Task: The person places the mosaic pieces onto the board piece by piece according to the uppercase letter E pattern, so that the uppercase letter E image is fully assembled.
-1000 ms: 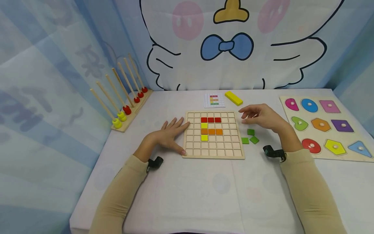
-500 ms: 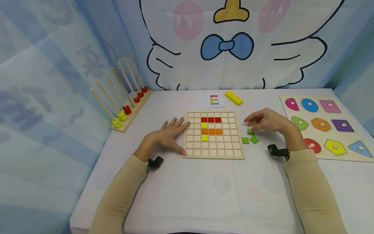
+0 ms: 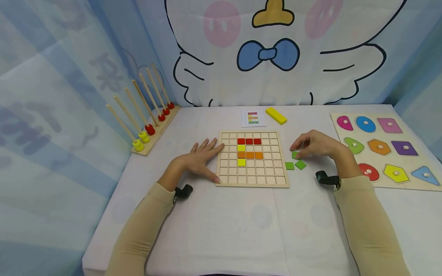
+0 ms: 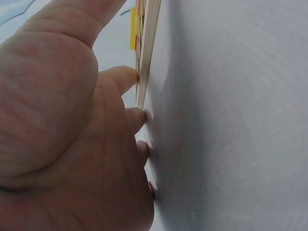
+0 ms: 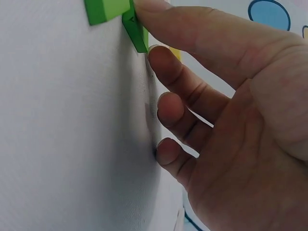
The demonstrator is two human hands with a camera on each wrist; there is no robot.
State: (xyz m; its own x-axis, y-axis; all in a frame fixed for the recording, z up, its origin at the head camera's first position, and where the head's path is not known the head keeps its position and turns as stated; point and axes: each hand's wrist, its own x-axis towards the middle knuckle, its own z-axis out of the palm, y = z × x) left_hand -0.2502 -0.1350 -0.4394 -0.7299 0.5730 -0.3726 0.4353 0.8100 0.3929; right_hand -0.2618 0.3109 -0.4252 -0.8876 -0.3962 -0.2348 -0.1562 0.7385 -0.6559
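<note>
A wooden grid board (image 3: pixel 229 179) lies mid-table, with red, yellow and orange square tiles set in some of its cells. My left hand (image 3: pixel 198 160) rests at the board's left edge, fingers spread, with the thumb at the near corner. Right of the board, my right hand (image 3: pixel 317 143) pinches a green tile (image 3: pixel 294 155) between thumb and fingers. In the right wrist view this green tile (image 5: pixel 136 31) stands tilted under the thumb tip. Two more green tiles lie just below, a left one (image 3: pixel 289 165) and a right one (image 3: pixel 300 165).
Behind the board lie a pattern card (image 3: pixel 245 119) and a yellow bar (image 3: pixel 276 115). A bead-and-peg stand (image 3: pixel 156 132) is at the back left. On the right lies a shape puzzle board (image 3: pixel 374 155) with knobbed pieces, partly behind my right wrist.
My right hand has moved down and slightly right from beside the board's upper right edge to the green tiles, and its thumb and fingers have closed on one. The left hand stays still.
</note>
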